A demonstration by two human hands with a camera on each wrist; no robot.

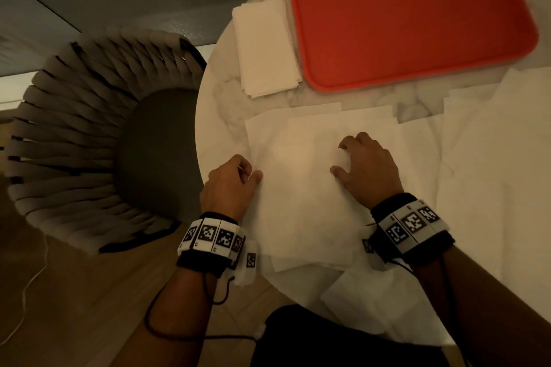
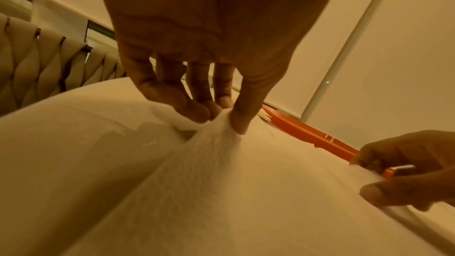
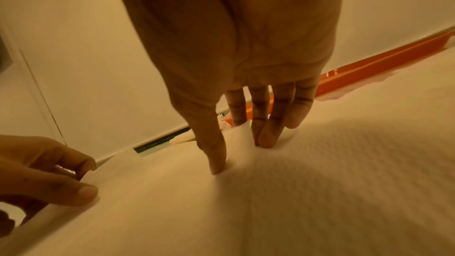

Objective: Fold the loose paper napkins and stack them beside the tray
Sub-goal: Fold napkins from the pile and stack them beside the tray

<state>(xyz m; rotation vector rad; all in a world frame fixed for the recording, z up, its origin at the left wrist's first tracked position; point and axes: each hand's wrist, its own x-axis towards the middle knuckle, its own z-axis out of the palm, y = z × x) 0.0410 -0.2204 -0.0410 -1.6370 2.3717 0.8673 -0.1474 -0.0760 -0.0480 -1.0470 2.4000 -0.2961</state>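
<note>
A loose white paper napkin (image 1: 298, 188) lies spread on top of other napkins at the near side of the round marble table (image 1: 220, 92). My left hand (image 1: 253, 174) pinches its left edge between thumb and fingers, raising a small ridge (image 2: 221, 118). My right hand (image 1: 340, 158) is on the napkin's right part, where thumb and fingers pinch up a fold of paper (image 3: 241, 139). A stack of folded napkins (image 1: 265, 45) lies just left of the empty orange tray (image 1: 417, 24) at the far side.
More loose napkins (image 1: 492, 143) cover the right side of the table, and some overhang the near edge (image 1: 372, 307). A woven chair (image 1: 89, 128) stands close to the table's left edge. A wall and a blind are behind the tray.
</note>
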